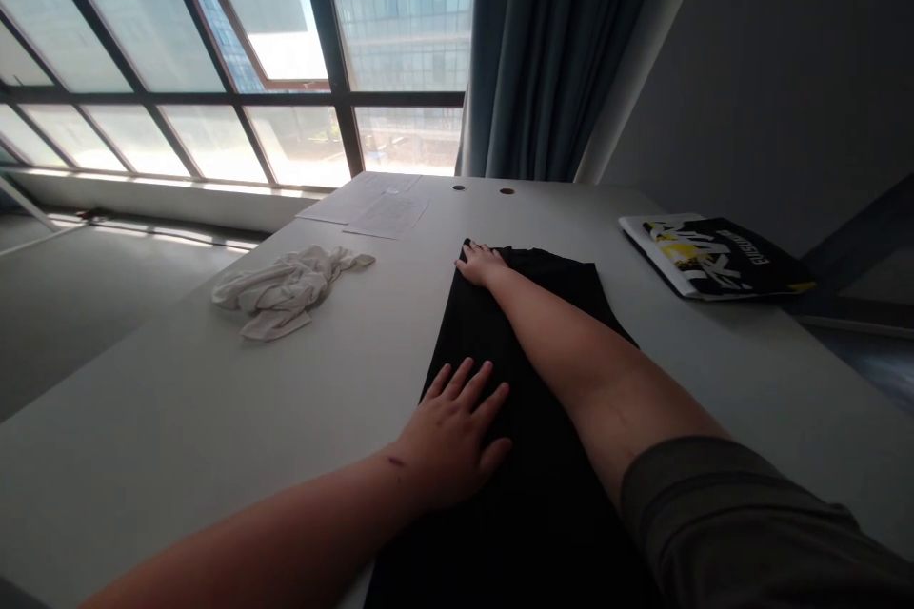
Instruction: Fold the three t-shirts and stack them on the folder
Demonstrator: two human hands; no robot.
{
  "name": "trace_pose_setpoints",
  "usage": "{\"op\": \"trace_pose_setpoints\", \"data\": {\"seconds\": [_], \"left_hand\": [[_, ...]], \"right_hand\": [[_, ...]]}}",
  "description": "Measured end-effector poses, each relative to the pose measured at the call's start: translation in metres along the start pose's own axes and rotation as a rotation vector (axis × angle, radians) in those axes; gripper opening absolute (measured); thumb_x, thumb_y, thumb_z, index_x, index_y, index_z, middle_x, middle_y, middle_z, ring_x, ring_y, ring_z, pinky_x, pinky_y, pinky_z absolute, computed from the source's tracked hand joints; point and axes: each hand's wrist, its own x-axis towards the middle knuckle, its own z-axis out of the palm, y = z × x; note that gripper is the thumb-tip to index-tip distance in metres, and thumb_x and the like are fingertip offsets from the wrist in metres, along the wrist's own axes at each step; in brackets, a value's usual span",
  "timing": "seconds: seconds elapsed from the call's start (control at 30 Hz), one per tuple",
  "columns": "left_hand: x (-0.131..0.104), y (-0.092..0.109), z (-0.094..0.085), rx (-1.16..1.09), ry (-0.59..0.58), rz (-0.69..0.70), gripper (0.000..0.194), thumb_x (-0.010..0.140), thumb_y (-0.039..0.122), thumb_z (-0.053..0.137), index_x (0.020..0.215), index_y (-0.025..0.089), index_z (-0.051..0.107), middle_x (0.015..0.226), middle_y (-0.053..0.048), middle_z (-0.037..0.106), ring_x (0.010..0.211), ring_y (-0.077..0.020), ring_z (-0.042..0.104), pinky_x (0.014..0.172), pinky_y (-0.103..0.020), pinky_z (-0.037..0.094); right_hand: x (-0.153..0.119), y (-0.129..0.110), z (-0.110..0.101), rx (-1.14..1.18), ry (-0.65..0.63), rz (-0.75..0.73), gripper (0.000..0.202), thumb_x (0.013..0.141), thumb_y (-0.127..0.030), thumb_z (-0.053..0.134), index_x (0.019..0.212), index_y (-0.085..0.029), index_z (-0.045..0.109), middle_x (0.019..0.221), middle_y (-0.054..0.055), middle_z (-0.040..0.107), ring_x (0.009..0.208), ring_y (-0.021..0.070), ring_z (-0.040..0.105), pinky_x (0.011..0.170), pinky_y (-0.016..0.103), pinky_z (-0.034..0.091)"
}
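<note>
Smoothing black cloth (535,476) seems the step, left hand (447,438) spread, right hand (483,263) flat at the cloth's eleven-o'clock corner; next likely needs even pressure.

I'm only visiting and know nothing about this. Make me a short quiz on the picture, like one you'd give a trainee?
1. True or false: the left hand has its fingers spread over the black cloth.

2. What lies on the white table, to the left of the black cloth?
A) a red mug
B) a crumpled pale cloth
C) a keyboard

3. Fill in: the ____ hand is nearer the black cloth's far end.

Key: 1. True. 2. B. 3. Right: the right hand.
</note>
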Motion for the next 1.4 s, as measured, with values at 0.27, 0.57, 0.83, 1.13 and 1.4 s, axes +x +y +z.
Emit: {"op": "trace_pose_setpoints", "data": {"seconds": [0.27, 0.57, 0.83, 1.13, 1.4], "left_hand": [[0.000, 0.000, 0.000, -0.014, 0.015, -0.018, 0.068, 0.105, 0.059, 0.045, 0.164, 0.027, 0.037, 0.174, -0.010, 0.026, 0.162, -0.0357, 0.020, 0.131, -0.060, 0.020], [0.000, -0.016, -0.008, 0.001, -0.001, -0.037, 0.065, 0.104, 0.058, 0.047, 0.163, 0.030, 0.040, 0.173, -0.008, 0.029, 0.161, -0.0366, 0.023, 0.129, -0.064, 0.022], [-0.004, -0.016, -0.013, 0.068, -0.055, 0.063, 0.067, 0.104, 0.053, 0.052, 0.164, 0.026, 0.038, 0.173, -0.012, 0.028, 0.161, -0.0370, 0.021, 0.129, -0.064, 0.021], [-0.015, 0.018, -0.038, -0.042, -0.106, 0.409, 0.052, 0.098, 0.043, 0.065, 0.148, 0.030, 0.059, 0.159, -0.007, 0.053, 0.154, -0.0323, 0.040, 0.131, -0.057, 0.024], [-0.011, 0.093, -0.047, 0.001, -0.218, 0.624, 0.032, 0.095, 0.036, 0.068, 0.127, 0.031, 0.072, 0.143, -0.001, 0.066, 0.121, -0.0247, 0.066, 0.100, -0.040, 0.054]], "right_hand": [[0.039, 0.008, 0.008, 0.081, 0.001, 0.062, 0.075, 0.110, -0.059, 0.032, 0.172, -0.018, 0.020, 0.173, 0.013, 0.014, 0.161, 0.0319, 0.012, 0.131, 0.056, 0.009], [-0.018, 0.060, -0.015, -0.022, 0.283, -0.100, 0.063, 0.112, -0.047, 0.036, 0.167, -0.017, 0.036, 0.172, 0.010, 0.018, 0.161, 0.0303, 0.010, 0.132, 0.049, 0.012], [-0.115, 0.203, 0.006, 0.053, 0.136, 0.184, 0.054, 0.109, -0.044, 0.042, 0.162, -0.033, 0.047, 0.169, 0.007, 0.028, 0.158, 0.0317, 0.023, 0.127, 0.062, 0.025], [-0.131, 0.214, -0.006, 0.196, 0.408, 0.446, 0.039, 0.095, -0.031, 0.062, 0.132, -0.024, 0.073, 0.128, 0.013, 0.067, 0.121, 0.0312, 0.061, 0.107, 0.041, 0.049], [-0.143, 0.217, -0.007, 0.894, 0.440, 0.227, 0.029, 0.093, -0.021, 0.057, 0.118, -0.015, 0.071, 0.102, 0.008, 0.072, 0.082, 0.0153, 0.066, 0.080, 0.025, 0.054]]}}
